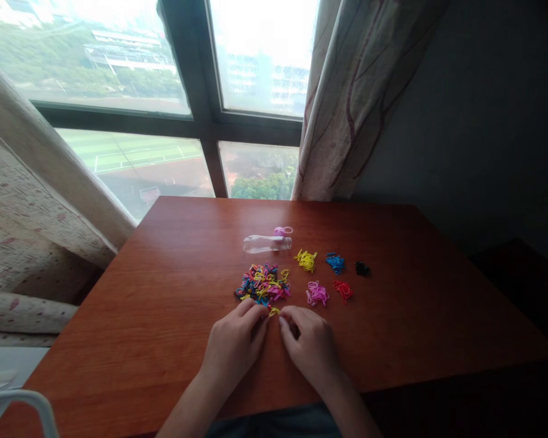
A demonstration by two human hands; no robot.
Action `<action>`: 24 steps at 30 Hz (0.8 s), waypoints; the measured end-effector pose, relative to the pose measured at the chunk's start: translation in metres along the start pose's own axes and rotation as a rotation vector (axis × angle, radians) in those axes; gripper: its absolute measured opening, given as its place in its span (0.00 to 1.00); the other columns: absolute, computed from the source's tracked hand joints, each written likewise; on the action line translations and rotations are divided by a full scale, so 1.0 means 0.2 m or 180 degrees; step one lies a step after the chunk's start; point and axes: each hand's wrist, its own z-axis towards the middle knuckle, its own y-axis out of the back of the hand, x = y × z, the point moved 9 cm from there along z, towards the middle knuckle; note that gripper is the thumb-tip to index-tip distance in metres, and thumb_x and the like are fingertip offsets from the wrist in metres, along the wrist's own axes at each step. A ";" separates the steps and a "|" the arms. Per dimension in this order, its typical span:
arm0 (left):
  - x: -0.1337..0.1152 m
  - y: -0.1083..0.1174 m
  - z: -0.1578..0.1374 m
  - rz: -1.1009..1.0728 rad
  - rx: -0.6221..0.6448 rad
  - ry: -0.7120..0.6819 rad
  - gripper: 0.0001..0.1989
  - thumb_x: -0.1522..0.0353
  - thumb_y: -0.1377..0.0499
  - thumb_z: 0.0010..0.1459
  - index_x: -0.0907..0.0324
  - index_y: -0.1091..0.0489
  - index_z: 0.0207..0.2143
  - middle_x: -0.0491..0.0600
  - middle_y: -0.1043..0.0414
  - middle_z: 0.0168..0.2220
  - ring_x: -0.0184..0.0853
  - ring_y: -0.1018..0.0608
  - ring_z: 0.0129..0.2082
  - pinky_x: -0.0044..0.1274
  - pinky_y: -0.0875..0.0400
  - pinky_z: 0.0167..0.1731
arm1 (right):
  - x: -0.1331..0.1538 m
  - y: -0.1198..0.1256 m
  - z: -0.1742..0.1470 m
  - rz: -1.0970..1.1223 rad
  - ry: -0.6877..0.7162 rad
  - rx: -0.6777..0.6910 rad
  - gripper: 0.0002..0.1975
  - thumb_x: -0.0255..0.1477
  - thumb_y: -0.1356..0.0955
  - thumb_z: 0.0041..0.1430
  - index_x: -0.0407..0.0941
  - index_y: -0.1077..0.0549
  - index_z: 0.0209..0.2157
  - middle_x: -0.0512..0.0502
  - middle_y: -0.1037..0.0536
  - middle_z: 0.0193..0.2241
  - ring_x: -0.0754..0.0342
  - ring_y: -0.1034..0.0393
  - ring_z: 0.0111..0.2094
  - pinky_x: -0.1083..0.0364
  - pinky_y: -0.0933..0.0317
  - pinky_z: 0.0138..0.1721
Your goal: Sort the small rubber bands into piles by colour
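Observation:
My left hand [237,331] and my right hand [311,340] meet at the near edge of a mixed heap of small coloured rubber bands [262,283]. Stretching across the narrow gap between their fingertips is a yellow rubber band [274,311]. Both hands are closed in a pinch at its ends, though the fingertips partly hide the grip. To the right of the heap lie separate piles: yellow bands [305,261], pink bands [317,294], blue bands [335,263], red bands [344,291] and black bands [361,269].
A clear plastic bottle [267,244] lies on its side behind the heap, with a pink cap with a loop [283,231] beside its neck. The brown wooden table [415,322] reaches to the window [201,128]. Curtains [342,97] hang at both sides.

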 end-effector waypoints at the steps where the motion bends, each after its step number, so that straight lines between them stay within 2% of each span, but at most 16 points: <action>1: 0.00 0.00 0.00 -0.0036 -0.0008 0.0003 0.09 0.67 0.49 0.65 0.54 0.29 0.36 0.45 0.27 0.35 0.32 0.23 0.31 0.21 0.34 0.30 | 0.00 0.00 0.00 -0.0001 0.0006 -0.0005 0.07 0.23 0.36 0.60 0.46 0.28 0.33 0.51 0.23 0.27 0.54 0.29 0.29 0.57 0.45 0.32; 10: 0.03 0.03 0.00 -0.0612 -0.0210 0.0085 0.07 0.68 0.46 0.64 0.55 0.28 0.37 0.46 0.27 0.36 0.30 0.23 0.32 0.20 0.31 0.32 | 0.00 0.01 -0.01 0.0044 -0.0023 -0.0003 0.08 0.24 0.37 0.62 0.46 0.26 0.34 0.49 0.23 0.28 0.54 0.29 0.30 0.58 0.43 0.33; 14: 0.01 0.06 0.05 -0.0704 -0.0259 0.0019 0.07 0.68 0.45 0.64 0.55 0.27 0.36 0.46 0.27 0.36 0.30 0.23 0.32 0.20 0.30 0.32 | 0.00 0.01 -0.03 0.0052 -0.0044 0.0050 0.08 0.24 0.37 0.62 0.46 0.27 0.34 0.49 0.23 0.28 0.54 0.29 0.30 0.58 0.43 0.33; 19: -0.13 0.11 0.27 -0.0296 -0.0173 -0.0192 0.07 0.67 0.45 0.64 0.55 0.27 0.36 0.47 0.27 0.38 0.32 0.22 0.35 0.21 0.30 0.35 | 0.00 0.01 -0.04 0.0085 -0.0056 0.0019 0.08 0.23 0.37 0.61 0.46 0.27 0.32 0.49 0.23 0.27 0.54 0.29 0.30 0.58 0.44 0.33; 22: -0.23 0.09 0.46 0.0311 0.0016 -0.0309 0.09 0.66 0.46 0.65 0.55 0.27 0.37 0.48 0.26 0.40 0.33 0.22 0.34 0.22 0.32 0.31 | -0.01 0.01 -0.03 0.0163 -0.0079 -0.0029 0.08 0.23 0.37 0.61 0.46 0.27 0.32 0.50 0.23 0.27 0.54 0.29 0.30 0.58 0.44 0.32; 24: -0.27 0.06 0.58 0.0439 0.0058 -0.0352 0.10 0.66 0.47 0.66 0.56 0.26 0.37 0.50 0.27 0.40 0.35 0.22 0.34 0.23 0.32 0.31 | -0.01 0.02 -0.03 0.0211 -0.0068 -0.0072 0.08 0.23 0.37 0.61 0.46 0.26 0.33 0.50 0.22 0.28 0.54 0.29 0.29 0.58 0.43 0.33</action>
